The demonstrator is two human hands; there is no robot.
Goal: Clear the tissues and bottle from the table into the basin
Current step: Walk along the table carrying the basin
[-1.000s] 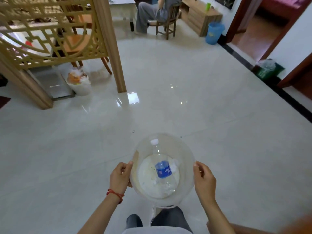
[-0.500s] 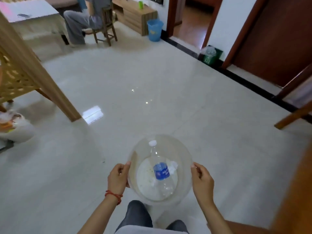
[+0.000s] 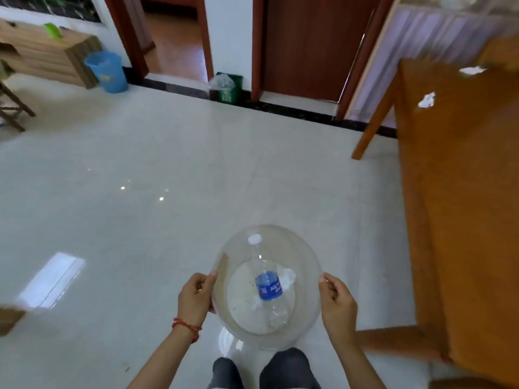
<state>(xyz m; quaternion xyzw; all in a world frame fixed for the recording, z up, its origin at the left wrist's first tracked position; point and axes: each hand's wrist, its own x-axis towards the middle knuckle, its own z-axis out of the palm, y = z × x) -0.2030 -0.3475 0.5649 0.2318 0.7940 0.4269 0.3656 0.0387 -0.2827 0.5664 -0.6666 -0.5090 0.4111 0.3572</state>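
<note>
Both hands carry the basin (image 3: 306, 248) out in front of the body; the left hand (image 3: 196, 297) is clamped on the rim at its own side, fingers curled under and thumb over the lip, and the right hand (image 3: 337, 301) grips the opposite rim in the same way; neither hand is free. The basin is a round, clear, thin-walled plastic bowl, smooth and glossy, with a pale flat bottom that shows a few specks. Between the two hands lies the bottle (image 3: 268, 286), a clear ribbed plastic one with a blue label and a white cap; it rests on its side in the basin, its long axis running away from the hands, cap at the far end; a crumpled white tissue (image 3: 289, 276) sits touching it on the right-hand side.

The relation that matters now is that the wooden surface (image 3: 463, 192) stands off to the right of the right hand and runs forward from there; on it, well ahead of that hand, lie two small white tissues (image 3: 427, 100), soft and torn-looking, one beyond the other (image 3: 473, 70), blurred. The right hand is plainly the nearer one to them. I judge the task partly done: the bottle is in and some tissues remain, and reaching them would call for setting the basin down or holding it with the left hand alone. The floor (image 3: 140, 192) is pale, polished tile.
</note>
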